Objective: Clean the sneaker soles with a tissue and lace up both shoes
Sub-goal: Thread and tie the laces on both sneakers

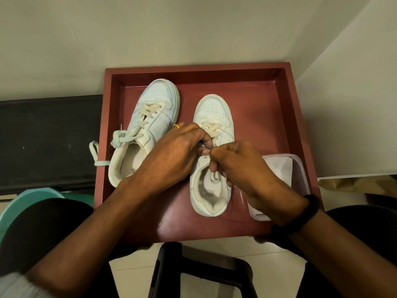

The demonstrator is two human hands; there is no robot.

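Two white sneakers stand upright in a dark red tray (285, 108), toes pointing away from me. The left sneaker (150, 108) is laced, with its lace ends tied in a bow that hangs over the tray's left rim. Over the right sneaker (214, 112), my left hand (178, 151) and my right hand (240, 166) meet above the tongue. Both pinch its lace (211, 129) with curled fingers. A loop of lace shows under my right hand inside the shoe opening.
A clear plastic box (298, 168) holding white tissue sits in the tray's right front corner, partly under my right wrist. A black bench (47, 136) lies to the left, a teal tub (25, 201) at lower left. A black stool frame (193, 274) stands below the tray.
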